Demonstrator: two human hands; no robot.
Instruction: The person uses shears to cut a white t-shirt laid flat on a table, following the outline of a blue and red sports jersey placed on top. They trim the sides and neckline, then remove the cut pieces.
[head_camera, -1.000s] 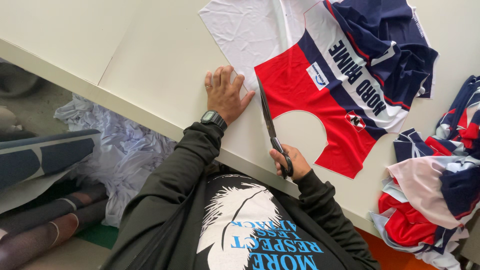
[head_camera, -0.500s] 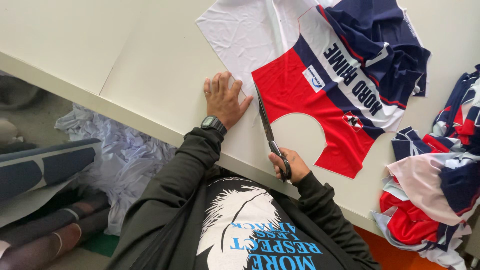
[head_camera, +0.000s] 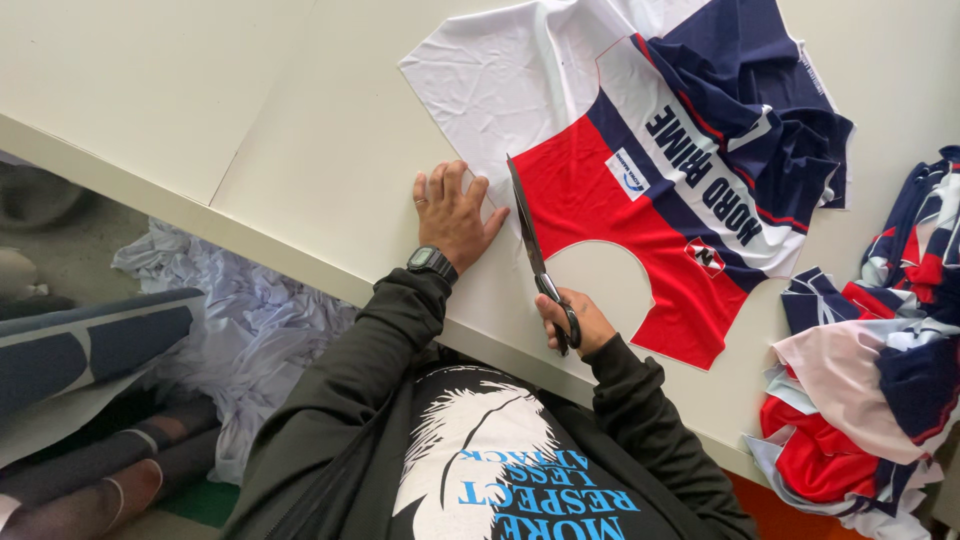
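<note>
Gripping the handles, the right hand is closed around black scissors, whose blades meet the printed fabric panel at its red edge. Left of the scissors, the left hand is pressed flat, fingers spread, on the white table.

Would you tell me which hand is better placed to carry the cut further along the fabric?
The right hand: it grips the scissors, blades at the printed fabric's edge. The left hand lies flat, pinning the white part.
</note>
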